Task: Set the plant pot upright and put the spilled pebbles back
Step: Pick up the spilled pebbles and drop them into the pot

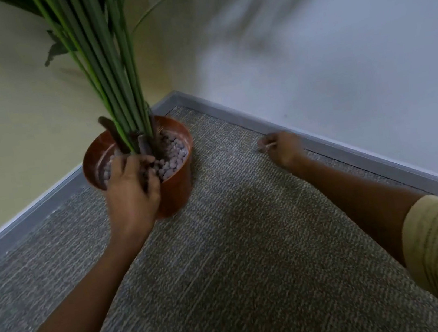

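The pot (176, 192) stands upright on the carpet (252, 246) in the left centre of the frame, in the room corner. Pebbles (172, 158) fill it around the green stems (109, 68). The left hand (130, 190) lies over the near rim, its fingers curled down onto the pebbles; if it holds any, I cannot tell. The right hand (283, 146) is right of centre, low near the baseboard (352, 151), its fingers pinched together on something small and pale.
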Demonstrator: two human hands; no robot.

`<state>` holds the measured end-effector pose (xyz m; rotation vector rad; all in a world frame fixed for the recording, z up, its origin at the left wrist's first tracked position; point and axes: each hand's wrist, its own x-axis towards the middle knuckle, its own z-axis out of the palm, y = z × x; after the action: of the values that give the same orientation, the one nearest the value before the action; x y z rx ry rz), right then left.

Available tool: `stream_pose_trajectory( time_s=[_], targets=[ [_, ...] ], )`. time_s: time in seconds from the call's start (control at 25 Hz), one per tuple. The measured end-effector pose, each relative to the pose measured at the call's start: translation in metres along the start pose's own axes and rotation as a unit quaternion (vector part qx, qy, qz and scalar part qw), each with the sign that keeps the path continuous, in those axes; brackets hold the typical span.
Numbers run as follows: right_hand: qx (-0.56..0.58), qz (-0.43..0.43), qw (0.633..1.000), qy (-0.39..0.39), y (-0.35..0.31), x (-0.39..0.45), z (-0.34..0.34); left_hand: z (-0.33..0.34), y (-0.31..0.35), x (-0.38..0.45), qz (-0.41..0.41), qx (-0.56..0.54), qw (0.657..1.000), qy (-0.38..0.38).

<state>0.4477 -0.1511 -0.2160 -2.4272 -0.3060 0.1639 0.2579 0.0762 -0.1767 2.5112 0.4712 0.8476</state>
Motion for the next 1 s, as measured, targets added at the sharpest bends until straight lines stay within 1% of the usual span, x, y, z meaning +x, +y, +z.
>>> stream_pose_trajectory(
  time_s=[0.04,0.08,0.12,0.16,0.24,0.32,0.36,0.44,0.56,0.68,0.72,0.76,0.84,0.88,0.96,1.0],
  targets=[
    [-0.104,-0.032,0.994,-0.034,0.019,0.0,0.004,0.0,0.001,0.0,0.005,-0.005,1.0,0.007],
    [-0.186,-0.055,0.978,-0.072,0.033,0.0,0.009,0.0,0.003,-0.001,0.019,-0.004,1.0,0.013],
    [-0.246,-0.062,0.962,-0.103,0.042,0.001,0.013,0.0,0.006,-0.002,0.046,0.005,0.999,0.013],
    [-0.28,-0.055,0.95,-0.125,0.047,0.004,0.017,0.001,0.01,-0.004,0.085,0.02,0.996,0.003],
    [-0.309,-0.036,0.94,-0.142,0.05,0.008,0.021,0.006,0.019,-0.005,0.193,0.049,0.979,-0.047],
    [-0.322,-0.044,0.938,-0.116,0.048,0.006,0.022,0.014,0.03,-0.004,0.301,0.069,0.943,-0.125],
    [-0.318,-0.057,0.942,-0.093,0.049,0.005,0.022,0.02,0.035,-0.003,0.339,0.082,0.922,-0.168],
    [-0.287,-0.075,0.954,-0.048,0.049,0.007,0.018,0.034,0.04,-0.002,0.37,0.109,0.889,-0.245],
    [-0.256,-0.071,0.964,-0.019,0.047,0.023,0.013,0.06,0.043,0.004,0.337,0.151,0.868,-0.331],
    [-0.208,-0.037,0.977,-0.02,0.044,0.038,0.016,0.093,0.047,0.02,0.287,0.26,0.835,-0.39],
    [-0.203,-0.038,0.978,-0.022,0.043,0.041,0.019,0.104,0.048,0.027,0.269,0.279,0.831,-0.398],
    [-0.203,-0.05,0.977,-0.028,0.042,0.042,0.022,0.117,0.048,0.032,0.249,0.284,0.835,-0.4],
    [-0.226,-0.113,0.966,-0.062,0.041,0.044,0.028,0.142,0.046,0.041,0.204,0.267,0.856,-0.393],
    [-0.255,-0.149,0.951,-0.091,0.041,0.046,0.03,0.154,0.045,0.045,0.18,0.252,0.867,-0.391],
    [-0.33,-0.2,0.909,-0.16,0.042,0.05,0.027,0.174,0.042,0.05,0.138,0.224,0.884,-0.387],
    [-0.35,-0.22,0.893,-0.18,0.042,0.05,0.024,0.181,0.039,0.053,0.124,0.215,0.888,-0.387]
  ],
)
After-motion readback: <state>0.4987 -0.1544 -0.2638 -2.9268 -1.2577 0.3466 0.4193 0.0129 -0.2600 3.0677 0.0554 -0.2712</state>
